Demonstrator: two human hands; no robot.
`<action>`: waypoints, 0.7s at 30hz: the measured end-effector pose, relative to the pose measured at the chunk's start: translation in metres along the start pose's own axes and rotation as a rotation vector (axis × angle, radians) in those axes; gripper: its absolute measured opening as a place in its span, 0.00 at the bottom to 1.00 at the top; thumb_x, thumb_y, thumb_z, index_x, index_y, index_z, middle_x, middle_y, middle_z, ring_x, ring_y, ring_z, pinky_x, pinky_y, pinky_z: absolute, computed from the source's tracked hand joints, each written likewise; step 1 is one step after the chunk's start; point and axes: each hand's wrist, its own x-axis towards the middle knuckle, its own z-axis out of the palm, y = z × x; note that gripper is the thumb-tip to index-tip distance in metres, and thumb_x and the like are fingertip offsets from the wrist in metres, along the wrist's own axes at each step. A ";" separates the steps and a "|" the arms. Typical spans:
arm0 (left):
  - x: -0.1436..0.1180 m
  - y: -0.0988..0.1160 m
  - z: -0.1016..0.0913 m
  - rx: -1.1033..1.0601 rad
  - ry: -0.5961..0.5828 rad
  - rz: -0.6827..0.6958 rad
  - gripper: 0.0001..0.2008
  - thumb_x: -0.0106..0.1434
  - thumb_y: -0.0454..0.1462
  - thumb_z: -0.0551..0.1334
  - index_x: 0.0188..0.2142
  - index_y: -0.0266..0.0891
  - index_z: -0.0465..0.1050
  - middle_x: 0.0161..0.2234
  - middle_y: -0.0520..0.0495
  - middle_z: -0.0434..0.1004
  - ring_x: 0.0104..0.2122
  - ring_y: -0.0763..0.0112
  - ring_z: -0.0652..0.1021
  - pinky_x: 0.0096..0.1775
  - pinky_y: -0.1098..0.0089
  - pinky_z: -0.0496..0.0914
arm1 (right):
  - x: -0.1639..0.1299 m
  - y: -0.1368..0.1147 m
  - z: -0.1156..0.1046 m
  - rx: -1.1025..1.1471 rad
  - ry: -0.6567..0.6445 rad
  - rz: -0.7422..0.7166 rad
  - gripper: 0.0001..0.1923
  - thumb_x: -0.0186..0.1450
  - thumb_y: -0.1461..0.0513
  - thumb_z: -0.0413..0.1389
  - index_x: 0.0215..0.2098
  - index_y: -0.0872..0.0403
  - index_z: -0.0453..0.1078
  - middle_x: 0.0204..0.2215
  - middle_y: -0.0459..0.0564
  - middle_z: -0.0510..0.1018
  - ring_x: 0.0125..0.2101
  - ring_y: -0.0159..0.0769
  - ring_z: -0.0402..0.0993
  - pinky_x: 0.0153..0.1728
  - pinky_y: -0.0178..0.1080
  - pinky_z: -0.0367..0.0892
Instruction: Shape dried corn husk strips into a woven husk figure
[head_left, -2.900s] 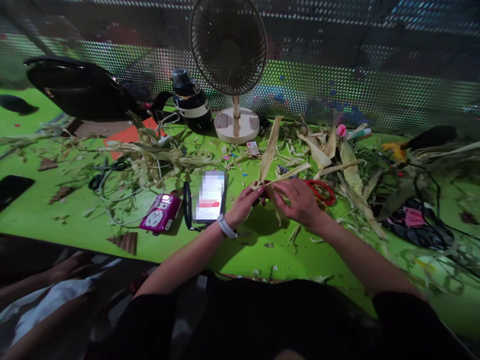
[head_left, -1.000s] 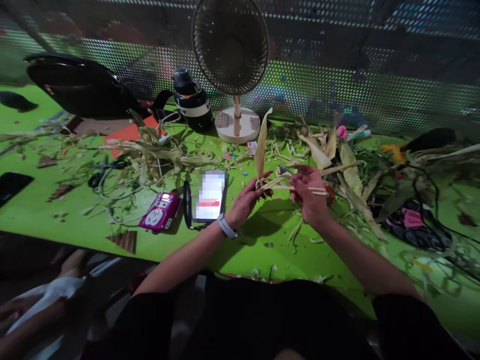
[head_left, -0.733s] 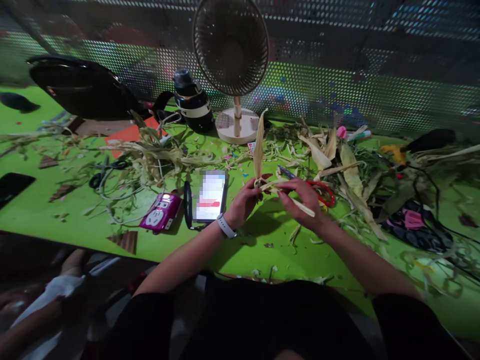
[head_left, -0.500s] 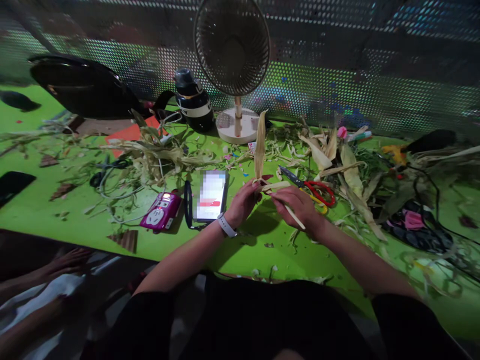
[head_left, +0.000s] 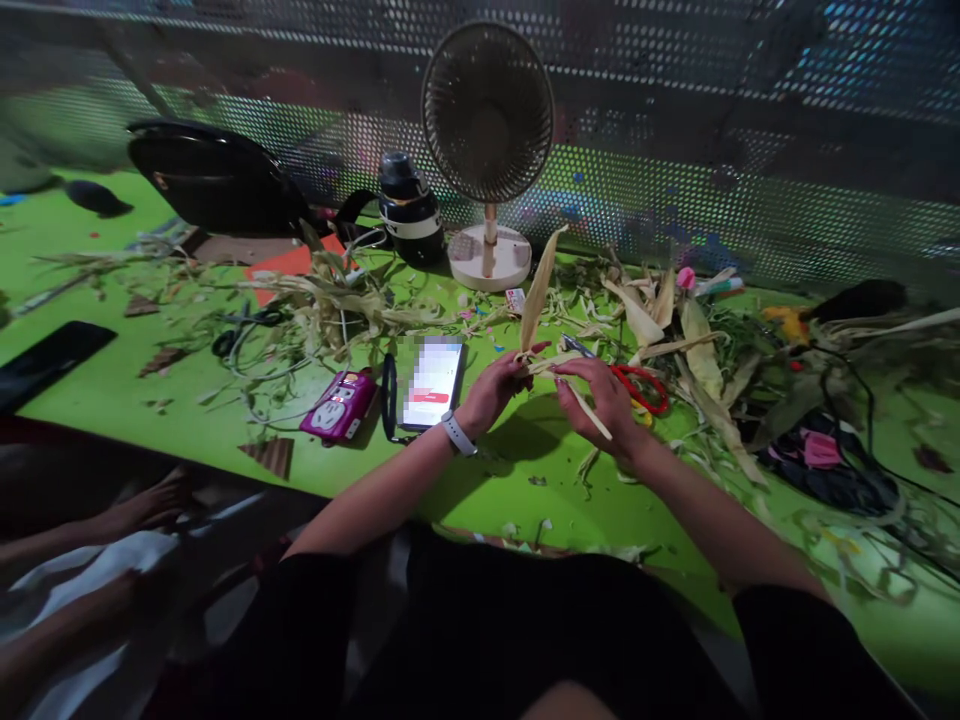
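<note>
Dried corn husk (head_left: 541, 285) rises as a long pale blade out of my left hand (head_left: 495, 392), whose fingers are closed around its base. My right hand (head_left: 602, 403) pinches a narrow husk strip (head_left: 587, 408) that runs down past its palm. Between the two hands a folded, pale piece of husk (head_left: 551, 364) spans the gap; how the pieces join is too small to make out. Red-handled scissors (head_left: 643, 388) lie just beyond my right hand, partly hidden by it. A lit phone (head_left: 433, 385) lies left of my left wrist.
Behind stand a fan (head_left: 491, 262) and a dark bottle (head_left: 409, 215). A purple power socket (head_left: 339, 407) sits left of the phone. Husk heaps (head_left: 701, 345) lie right and left on the green table (head_left: 450, 500). Another person's hand (head_left: 161, 500) shows at lower left.
The view has shifted, so the table things appear farther right. The upright husk blade now leans to the right. My right hand's fingers have lifted and straightened somewhat on the strip.
</note>
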 end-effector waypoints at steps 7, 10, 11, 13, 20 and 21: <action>-0.001 0.001 -0.001 0.025 -0.020 0.029 0.21 0.53 0.35 0.59 0.47 0.37 0.75 0.31 0.50 0.71 0.29 0.76 0.67 0.32 0.73 0.61 | 0.000 -0.004 0.002 -0.022 -0.019 -0.126 0.20 0.62 0.69 0.54 0.52 0.51 0.62 0.40 0.53 0.77 0.42 0.39 0.76 0.42 0.46 0.75; 0.000 0.001 -0.003 0.026 0.006 0.067 0.20 0.54 0.36 0.59 0.47 0.37 0.75 0.32 0.50 0.71 0.30 0.76 0.68 0.33 0.73 0.63 | 0.003 -0.004 0.003 -0.035 -0.019 -0.156 0.18 0.62 0.69 0.53 0.50 0.54 0.64 0.39 0.55 0.78 0.42 0.39 0.76 0.42 0.45 0.75; 0.001 0.001 -0.004 0.018 0.014 0.078 0.19 0.54 0.36 0.59 0.46 0.37 0.75 0.33 0.50 0.72 0.30 0.76 0.69 0.34 0.74 0.63 | 0.004 -0.003 0.004 -0.043 -0.029 -0.167 0.17 0.62 0.70 0.53 0.49 0.55 0.65 0.40 0.56 0.78 0.42 0.39 0.75 0.43 0.45 0.75; 0.001 0.001 -0.004 -0.006 0.030 0.092 0.17 0.55 0.36 0.60 0.45 0.37 0.76 0.33 0.50 0.72 0.31 0.76 0.70 0.35 0.74 0.64 | 0.005 -0.001 0.005 -0.062 -0.059 -0.207 0.16 0.62 0.70 0.53 0.49 0.55 0.66 0.40 0.56 0.78 0.43 0.40 0.75 0.43 0.45 0.75; 0.004 0.002 -0.005 -0.100 0.088 0.060 0.15 0.53 0.35 0.61 0.41 0.35 0.76 0.30 0.50 0.73 0.27 0.79 0.69 0.31 0.77 0.64 | -0.001 0.005 0.015 -0.041 -0.064 -0.271 0.19 0.61 0.71 0.53 0.50 0.55 0.65 0.43 0.58 0.77 0.49 0.42 0.73 0.48 0.48 0.73; 0.004 0.002 -0.006 -0.109 0.096 0.051 0.14 0.53 0.34 0.61 0.40 0.34 0.76 0.29 0.50 0.72 0.27 0.79 0.68 0.30 0.77 0.63 | -0.002 0.005 0.017 -0.043 -0.060 -0.278 0.19 0.61 0.71 0.53 0.50 0.55 0.64 0.44 0.58 0.77 0.50 0.42 0.72 0.49 0.49 0.73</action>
